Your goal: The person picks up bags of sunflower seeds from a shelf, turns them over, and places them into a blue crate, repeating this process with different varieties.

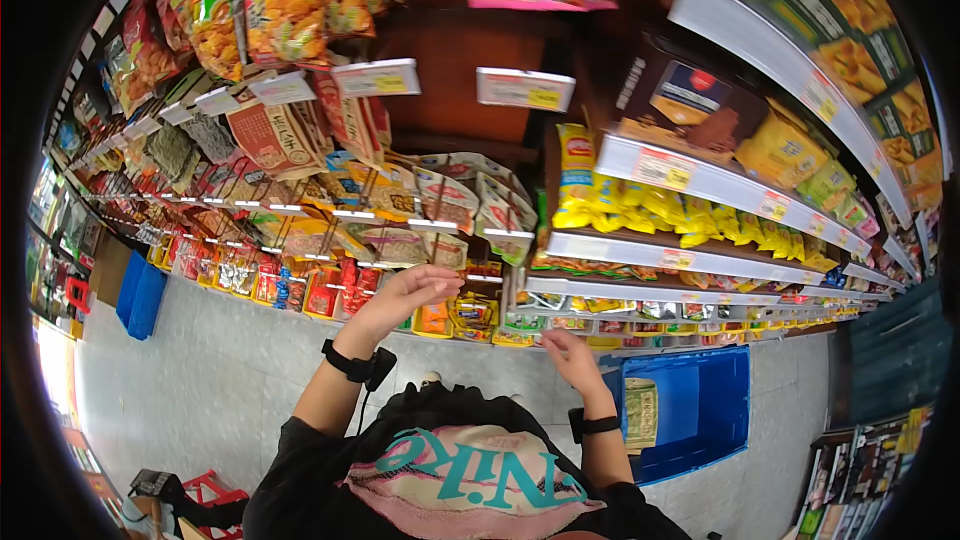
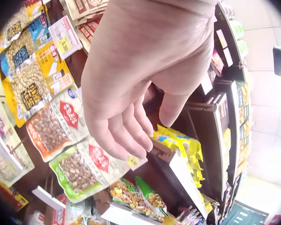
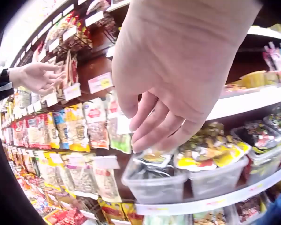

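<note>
White pouches (image 2: 77, 174) hang near the loose, empty left hand (image 1: 405, 300); the right hand (image 1: 577, 360) matches. Probably reaching; grasping needs pinched fingers.

At six o'clock I wear a black short-sleeved T-shirt (image 1: 300, 485), its pink-and-cream print (image 1: 470, 518) bearing teal "Nike" lettering (image 1: 512, 478). Black straps circle both my wrists, each with a black housing (image 1: 380, 368); a thin dark cable (image 1: 363, 410) hangs from the left.
</note>
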Demonstrator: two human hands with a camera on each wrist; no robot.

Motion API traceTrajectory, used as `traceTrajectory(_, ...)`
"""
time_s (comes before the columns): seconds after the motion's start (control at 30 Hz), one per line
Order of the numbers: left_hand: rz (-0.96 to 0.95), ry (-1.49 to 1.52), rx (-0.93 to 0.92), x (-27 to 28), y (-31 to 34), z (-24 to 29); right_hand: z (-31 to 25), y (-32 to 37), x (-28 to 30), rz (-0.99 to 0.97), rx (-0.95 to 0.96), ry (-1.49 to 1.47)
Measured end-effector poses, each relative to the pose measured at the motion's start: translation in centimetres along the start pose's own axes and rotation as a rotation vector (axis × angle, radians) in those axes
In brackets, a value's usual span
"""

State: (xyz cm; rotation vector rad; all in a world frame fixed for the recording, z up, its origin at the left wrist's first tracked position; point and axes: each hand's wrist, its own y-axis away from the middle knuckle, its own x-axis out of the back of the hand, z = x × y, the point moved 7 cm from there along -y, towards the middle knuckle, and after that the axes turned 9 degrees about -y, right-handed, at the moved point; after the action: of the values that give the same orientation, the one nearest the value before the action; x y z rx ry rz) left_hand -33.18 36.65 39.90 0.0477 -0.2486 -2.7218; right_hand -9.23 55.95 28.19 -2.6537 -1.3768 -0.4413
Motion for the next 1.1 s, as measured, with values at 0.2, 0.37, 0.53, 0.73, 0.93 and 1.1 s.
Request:
traceTrajectory(0.2,0.069,0.031,-0.065,9.2,2.4,1.4,-14.4,-6.3,-10.3,-0.149,0.255,0.027)
traceTrajectory(0.37,0.095,0.066,-0.086,13.0,3.8,1.4,-22.3,-10.4,-15.4,-0.26,0.378,-0.066)
traceTrajectory(0.53,0.134,0.084,-0.087,14.2,5.1,1.3,-28.9,-14.7,-17.2,-0.079,0.593,-0.013)
traceTrajectory(0.73,0.248,0.113,-0.105,15.2,7.3,1.5,-32.6,-20.7,-17.9,0.173,0.714,0.071)
traceTrajectory(0.93,0.346,0.112,-0.116,15.8,8.3,0.9,-33.0,-25.0,-19.5,0.152,0.595,0.224)
traceTrajectory(1.1,0.332,0.116,-0.097,15.0,8.2,0.6,-32.8,-26.0,-20.8,0.04,0.453,0.29)
